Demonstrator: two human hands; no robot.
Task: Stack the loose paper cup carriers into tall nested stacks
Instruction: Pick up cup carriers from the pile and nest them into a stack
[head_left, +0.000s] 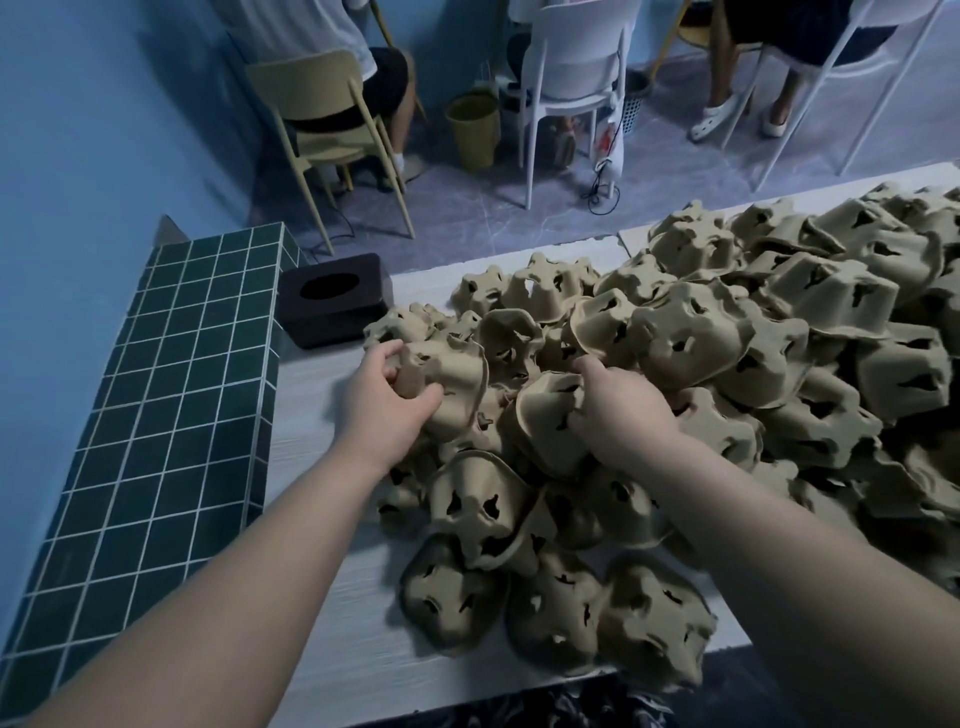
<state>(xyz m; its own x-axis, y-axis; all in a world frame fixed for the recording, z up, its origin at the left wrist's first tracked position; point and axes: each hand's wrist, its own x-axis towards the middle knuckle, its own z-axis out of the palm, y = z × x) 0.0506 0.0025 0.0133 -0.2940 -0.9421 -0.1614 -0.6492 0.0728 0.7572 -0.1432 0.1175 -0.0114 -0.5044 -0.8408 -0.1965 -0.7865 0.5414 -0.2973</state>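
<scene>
Sitting in a big messy heap (701, 364) on the white table (332, 649) are lots and lots of brown paper cup carriers, most of them upside down, and no tall stack can be seen yet

At the left edge of the heap, the left hand (382, 400) curls its fingers and thumb round one carrier (447, 379) and holds it tipped on its side. Just to the right of that carrier, the right hand (618, 410) pinches the rim of another carrier (548, 410) that is still part of the heap

What could go wrong? The carriers lean on each other, so pulling one out might tug its neighbours and make part of the heap slide. The ones at the near edge of the heap (654, 629) hang close to the table's edge and could drop to the floor. If the two held carriers do not face the same way, they will not fit inside each other, and the stack could grow crooked and tip. Squeezing too hard could bend the soft paper

Behind the heap's left end is a dark box (332, 299), and left of that a green tiled ledge (171, 374). Far behind the heap, people sit on chairs (322, 104)
</scene>
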